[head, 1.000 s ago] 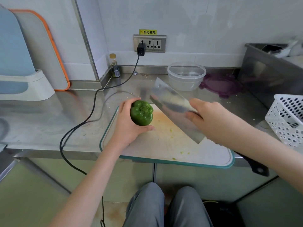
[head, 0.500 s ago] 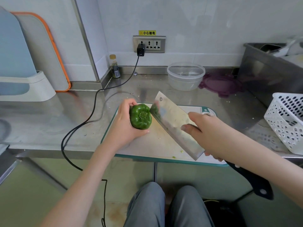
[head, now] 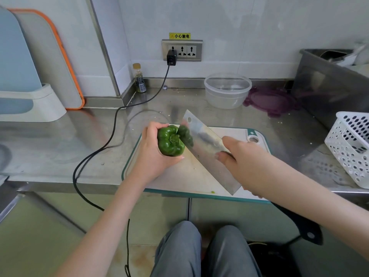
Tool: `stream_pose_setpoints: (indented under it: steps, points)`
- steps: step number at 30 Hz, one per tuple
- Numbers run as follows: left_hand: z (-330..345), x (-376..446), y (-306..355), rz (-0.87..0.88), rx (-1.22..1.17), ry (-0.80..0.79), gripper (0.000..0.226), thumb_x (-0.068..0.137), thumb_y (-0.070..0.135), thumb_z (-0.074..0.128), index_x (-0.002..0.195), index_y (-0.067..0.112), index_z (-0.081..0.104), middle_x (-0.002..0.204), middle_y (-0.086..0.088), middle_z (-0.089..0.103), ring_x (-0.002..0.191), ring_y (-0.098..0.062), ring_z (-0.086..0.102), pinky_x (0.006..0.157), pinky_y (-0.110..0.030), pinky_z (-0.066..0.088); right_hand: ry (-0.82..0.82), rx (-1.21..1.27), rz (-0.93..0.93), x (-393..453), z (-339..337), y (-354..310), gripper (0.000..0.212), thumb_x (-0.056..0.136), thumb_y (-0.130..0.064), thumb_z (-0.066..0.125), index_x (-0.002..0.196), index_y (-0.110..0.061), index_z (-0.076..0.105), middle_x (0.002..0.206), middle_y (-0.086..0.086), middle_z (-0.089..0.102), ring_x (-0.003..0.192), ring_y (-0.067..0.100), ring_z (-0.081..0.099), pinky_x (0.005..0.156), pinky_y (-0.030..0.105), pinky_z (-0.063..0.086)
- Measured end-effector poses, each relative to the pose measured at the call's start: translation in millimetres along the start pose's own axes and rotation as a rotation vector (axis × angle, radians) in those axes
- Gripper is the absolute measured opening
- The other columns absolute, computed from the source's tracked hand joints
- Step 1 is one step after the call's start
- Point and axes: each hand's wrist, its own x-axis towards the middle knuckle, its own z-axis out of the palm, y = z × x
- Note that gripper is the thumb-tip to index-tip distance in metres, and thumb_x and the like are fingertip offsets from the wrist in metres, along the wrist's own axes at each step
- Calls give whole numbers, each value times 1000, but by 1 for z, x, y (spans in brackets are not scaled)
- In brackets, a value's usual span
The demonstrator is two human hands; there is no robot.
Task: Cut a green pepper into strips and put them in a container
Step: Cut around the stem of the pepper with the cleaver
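A whole green pepper (head: 169, 141) rests stem-up on the white cutting board (head: 191, 176) with a teal rim. My left hand (head: 151, 154) grips the pepper from its left side. My right hand (head: 245, 158) holds a wide steel cleaver (head: 207, 148), fingers pressed on the blade's flat; its black handle (head: 301, 224) sticks out past the counter edge. The blade's edge touches the pepper's right side near the stem and mirrors it. A clear round container (head: 227, 89) stands empty at the back of the counter.
A purple lid (head: 271, 100) lies beside the container. A white perforated basket (head: 351, 144) sits at the right, a steel bin (head: 329, 84) behind it. A black cable (head: 111, 136) runs from the wall socket across the counter. A small bottle (head: 139, 78) stands in the corner.
The cleaver came down and left from above the board until its edge met the pepper. My left hand turned the pepper a little and kept hold of it.
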Motion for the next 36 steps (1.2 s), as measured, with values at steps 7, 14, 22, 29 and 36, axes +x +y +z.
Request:
stream_pose_setpoints:
  steps: [7,14,22,29,36]
  points:
    - [0,3,-1,-43,-41,31,73,48,19,88,88,55,38,117,-4,50,102,-13,53,84,-29,48,41,-70,-51,3,3,-13,39,101,-34,33,66,-25,18,64,-2,35,53,11,33,45,30,25]
    - [0,1,1,-73,-41,38,74,49,15,90,96,41,39,106,16,55,95,4,54,77,-12,44,-1,-59,-22,-5,-9,-11,25,102,-35,30,83,-19,31,68,-2,34,50,12,32,41,24,27]
    - [-1,-2,4,-58,-24,33,79,49,13,90,102,39,37,105,19,51,98,-1,53,80,-14,41,5,-38,-10,-10,-7,-9,25,102,-34,29,83,-19,30,69,-3,35,48,11,34,40,21,29]
    - [-4,1,2,-66,-52,-12,84,50,10,90,113,37,42,117,7,52,104,-6,53,84,-15,42,32,-24,-26,-5,1,-6,30,102,-34,30,76,-21,26,67,-3,40,52,11,38,40,24,24]
    - [-6,5,2,-109,-126,-16,69,50,4,89,88,33,40,98,14,58,82,8,56,66,-11,46,42,59,-23,3,12,-11,38,102,-32,33,67,-23,21,65,-4,40,51,11,37,43,26,23]
